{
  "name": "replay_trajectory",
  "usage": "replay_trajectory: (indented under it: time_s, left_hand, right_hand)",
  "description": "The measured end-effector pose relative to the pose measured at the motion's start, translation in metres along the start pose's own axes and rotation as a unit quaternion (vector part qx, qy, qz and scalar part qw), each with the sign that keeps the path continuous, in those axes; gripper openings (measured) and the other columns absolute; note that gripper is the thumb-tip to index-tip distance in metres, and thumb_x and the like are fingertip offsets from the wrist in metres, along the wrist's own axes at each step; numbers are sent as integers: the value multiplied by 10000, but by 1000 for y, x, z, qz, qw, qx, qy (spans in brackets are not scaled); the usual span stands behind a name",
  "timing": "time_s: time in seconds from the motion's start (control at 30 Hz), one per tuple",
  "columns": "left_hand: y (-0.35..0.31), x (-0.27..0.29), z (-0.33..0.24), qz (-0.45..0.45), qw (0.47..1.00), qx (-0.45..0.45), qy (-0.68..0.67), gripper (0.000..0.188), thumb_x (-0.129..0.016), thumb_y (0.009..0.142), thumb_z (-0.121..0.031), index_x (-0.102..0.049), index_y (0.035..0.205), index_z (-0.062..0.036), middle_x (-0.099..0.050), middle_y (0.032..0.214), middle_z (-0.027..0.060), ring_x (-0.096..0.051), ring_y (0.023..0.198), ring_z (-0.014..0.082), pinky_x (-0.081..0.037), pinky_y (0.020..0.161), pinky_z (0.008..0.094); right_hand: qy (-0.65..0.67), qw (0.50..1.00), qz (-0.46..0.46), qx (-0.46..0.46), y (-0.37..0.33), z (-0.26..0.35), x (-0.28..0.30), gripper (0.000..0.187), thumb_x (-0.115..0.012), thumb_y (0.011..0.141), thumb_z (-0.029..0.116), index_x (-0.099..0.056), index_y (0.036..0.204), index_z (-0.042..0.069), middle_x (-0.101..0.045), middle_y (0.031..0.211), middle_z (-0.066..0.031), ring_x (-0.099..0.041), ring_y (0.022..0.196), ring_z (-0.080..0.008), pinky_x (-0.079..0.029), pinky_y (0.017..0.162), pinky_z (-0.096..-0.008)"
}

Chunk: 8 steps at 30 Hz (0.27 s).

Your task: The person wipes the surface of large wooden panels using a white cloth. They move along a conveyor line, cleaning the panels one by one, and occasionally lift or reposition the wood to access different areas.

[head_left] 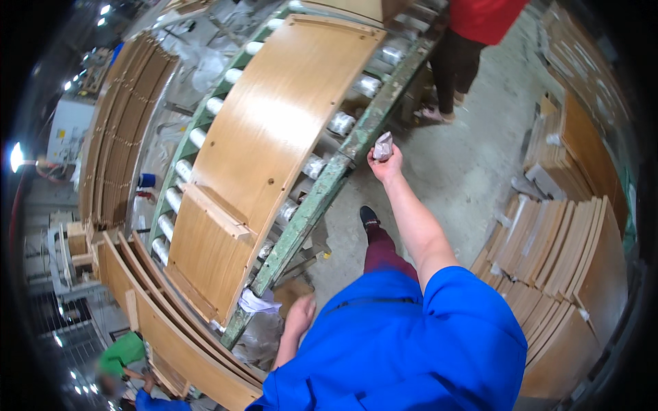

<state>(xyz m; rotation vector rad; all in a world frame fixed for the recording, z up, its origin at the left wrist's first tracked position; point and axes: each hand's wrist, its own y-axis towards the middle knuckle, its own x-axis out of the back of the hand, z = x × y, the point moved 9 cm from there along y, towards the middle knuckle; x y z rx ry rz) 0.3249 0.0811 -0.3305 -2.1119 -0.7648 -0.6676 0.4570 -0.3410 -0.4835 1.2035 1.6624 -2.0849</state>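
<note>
My right hand (388,166) is stretched out over the floor beside the conveyor, its fingers closed round a small crumpled packet (382,146) with a pinkish-silver sheen. Low at my left side, my left hand (299,316) is loosely curled, and nothing shows in it. Nearest to it, a whitish cloth (259,302) hangs at the end of the conveyor's green rail (301,222). A long, light-brown wooden panel (274,103) lies on the rollers, with a strip of wood (218,211) across it and several small holes. Neither hand touches the panel.
Curved wooden panels (178,329) stand beyond the conveyor's near end, and a tall stack of panels (120,130) is at the left. More stacked boards (548,253) are at the right. A person in red (480,24) stands by the far rail; another in green (123,353) is lower left.
</note>
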Motion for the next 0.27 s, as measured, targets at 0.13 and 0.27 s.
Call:
replay_trajectory:
  time_s: [0.13, 0.27]
  left_hand:
    - [-83, -55, 44, 36, 976, 195, -92, 349, -517, 902, -262, -590, 1155, -33, -606, 1097, 233, -575, 1044, 366, -442, 906, 410]
    - [-187, -95, 68, -1, 914, 384, -131, 476, -533, 878, -402, -572, 1204, -57, -568, 1167, 260, -556, 1103, 346, -421, 945, 407]
  right_hand:
    - [-116, 993, -11, 25, 25, -3, -9, 315, -395, 903, 409, -580, 1051, 201, -605, 972, -12, -550, 837, -221, -437, 652, -397]
    - [-293, 954, -66, -16, 29, -71, -4, 353, -483, 852, 473, -566, 1034, 182, -581, 904, -11, -541, 748, -192, -435, 628, -379]
